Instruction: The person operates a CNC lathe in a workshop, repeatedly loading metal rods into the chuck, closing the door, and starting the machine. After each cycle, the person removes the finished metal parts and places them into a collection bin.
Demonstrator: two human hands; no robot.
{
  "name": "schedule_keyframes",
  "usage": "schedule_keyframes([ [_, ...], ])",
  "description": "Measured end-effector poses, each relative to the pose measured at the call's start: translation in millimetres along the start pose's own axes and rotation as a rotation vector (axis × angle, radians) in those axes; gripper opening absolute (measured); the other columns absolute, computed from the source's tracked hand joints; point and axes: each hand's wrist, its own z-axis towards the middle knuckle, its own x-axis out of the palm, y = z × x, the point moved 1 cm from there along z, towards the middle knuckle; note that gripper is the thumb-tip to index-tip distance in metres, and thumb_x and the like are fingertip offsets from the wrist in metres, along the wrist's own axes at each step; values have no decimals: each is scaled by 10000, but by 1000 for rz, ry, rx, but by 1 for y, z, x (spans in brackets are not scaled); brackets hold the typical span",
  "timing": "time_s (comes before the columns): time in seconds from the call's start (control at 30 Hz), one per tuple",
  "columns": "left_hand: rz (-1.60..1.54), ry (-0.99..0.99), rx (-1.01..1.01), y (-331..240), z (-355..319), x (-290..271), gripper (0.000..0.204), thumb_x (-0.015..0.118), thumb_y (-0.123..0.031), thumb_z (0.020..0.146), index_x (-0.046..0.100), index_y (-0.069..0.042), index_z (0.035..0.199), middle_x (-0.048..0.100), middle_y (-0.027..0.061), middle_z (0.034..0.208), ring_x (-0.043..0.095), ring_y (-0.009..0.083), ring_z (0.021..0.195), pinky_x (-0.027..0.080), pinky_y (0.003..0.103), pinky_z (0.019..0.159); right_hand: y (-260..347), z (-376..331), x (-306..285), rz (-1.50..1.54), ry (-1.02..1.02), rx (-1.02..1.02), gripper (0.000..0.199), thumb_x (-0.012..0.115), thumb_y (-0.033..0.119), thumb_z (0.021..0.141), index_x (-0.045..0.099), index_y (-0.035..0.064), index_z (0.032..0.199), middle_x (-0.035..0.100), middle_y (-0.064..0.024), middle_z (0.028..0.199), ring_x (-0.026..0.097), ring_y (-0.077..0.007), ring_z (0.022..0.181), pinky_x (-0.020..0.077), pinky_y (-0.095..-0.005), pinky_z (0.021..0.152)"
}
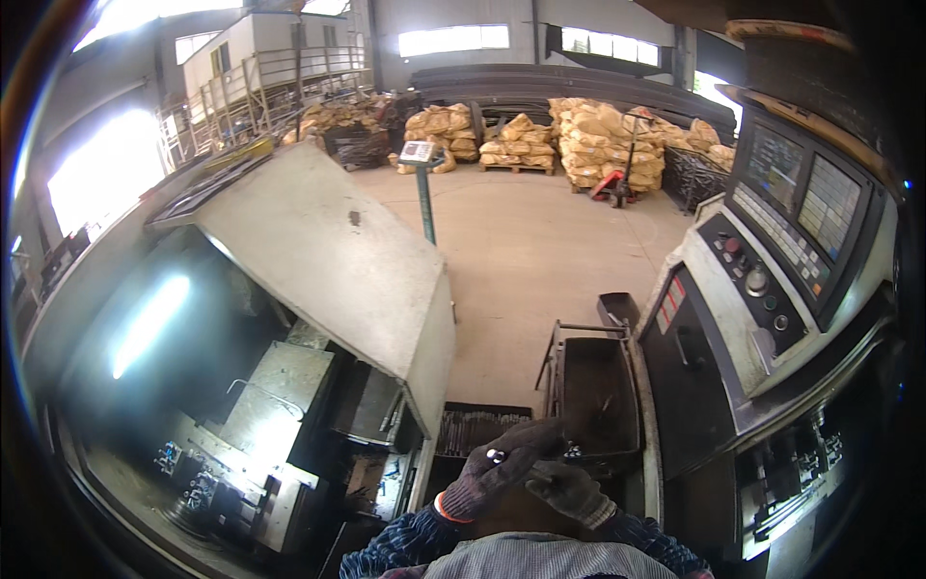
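Note:
My left hand [492,475], in a dark knit glove, reaches inward in front of my body. Its fingers are closed round a small metal part [495,454], whose bright end shows by the thumb; the rest is hidden in the glove. Close beside it, my right hand [577,492] wears a greyer glove, its fingers loosely stretched toward the left hand and apart, with nothing visible in them. Another small shiny metal piece [572,451] shows just beyond the left fingertips; what carries it is unclear. Beyond the hands lies a tray of thin rods [477,431].
An open lathe [275,396] with a lit interior stands at left. A control panel [762,289] of another machine rises at right. A dark metal trolley bin [600,386] stands ahead. Farther off are a scale [421,152], a red pallet truck [610,185] and stacked yellow sacks [603,140].

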Motion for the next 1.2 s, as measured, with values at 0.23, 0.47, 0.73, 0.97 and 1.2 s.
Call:
schedule_keyframes([
  [0.23,253,-409,254,-66,-76,-16,507,587,-268,1024,548,74,1395,564,200,1439,566,296,1316,444,429,1119,24,73,64,335,339,-81,324,683,5,954,668,27,1277,728,-95,1021,708,-182,945,580,-316,829],
  [0.47,409,-1292,660,-108,-186,-52,446,606,-258,995,594,70,1297,698,172,1116,674,270,1064,519,396,952,25,151,111,556,490,-49,325,714,11,934,682,42,1255,726,-80,1059,694,-157,979,569,-304,834],
  [0.73,1047,-1985,752,-139,-273,-59,336,628,-179,1009,643,43,1261,715,170,1091,695,206,896,547,311,770,21,266,159,916,447,217,278,724,21,941,702,-2,1217,742,-66,1096,682,-125,967,584,-303,857],
  [0.97,2211,-2184,-117,-108,-303,-35,204,668,-80,992,697,16,1169,736,143,1122,725,214,997,581,287,828,14,334,162,784,545,341,205,642,73,974,730,-34,1126,610,20,691,547,-64,542,460,-238,508],
  [1.2,1342,-2314,575,-117,-293,-19,236,601,-191,1045,704,7,1124,740,96,1062,685,144,762,533,249,643,10,345,151,942,675,426,238,628,88,952,697,-93,1089,714,-173,704,712,-255,572,529,-304,461],
])
